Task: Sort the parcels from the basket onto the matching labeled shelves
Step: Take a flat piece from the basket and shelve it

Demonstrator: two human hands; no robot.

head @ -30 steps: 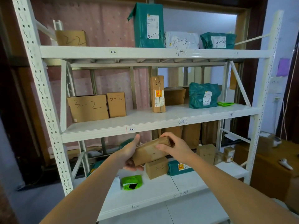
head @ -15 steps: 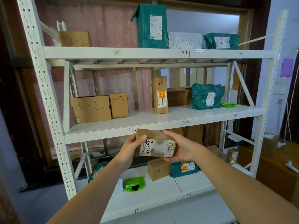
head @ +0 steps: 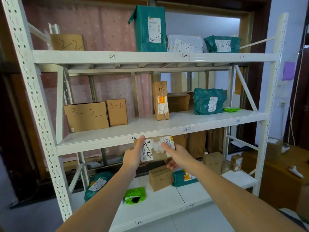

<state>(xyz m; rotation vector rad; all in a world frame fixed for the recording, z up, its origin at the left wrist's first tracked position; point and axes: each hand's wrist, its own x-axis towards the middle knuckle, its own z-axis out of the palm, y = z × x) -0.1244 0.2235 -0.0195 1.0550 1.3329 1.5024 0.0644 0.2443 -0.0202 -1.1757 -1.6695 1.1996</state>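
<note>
I see both hands holding one small brown cardboard parcel (head: 154, 149) up in front of the middle shelf (head: 150, 129), its top edge just at the shelf's front lip. The parcel's face is turned toward me: a white shipping label, partly torn away in the middle, with "3-4" handwritten in black along its left part and a barcode strip at the upper right. My left hand (head: 133, 155) grips the parcel's left edge, thumb laid up the front, the other fingers hidden behind. My right hand (head: 178, 156) grips the right side, thumb pressing on the label and fingers (head: 172, 165) curled under the lower corner. Above and right of my fingers, a teal bag (head: 208, 101) marked "-4" sits on the middle shelf. Directly below them stands a brown box (head: 160, 180) marked "4-3".
</note>
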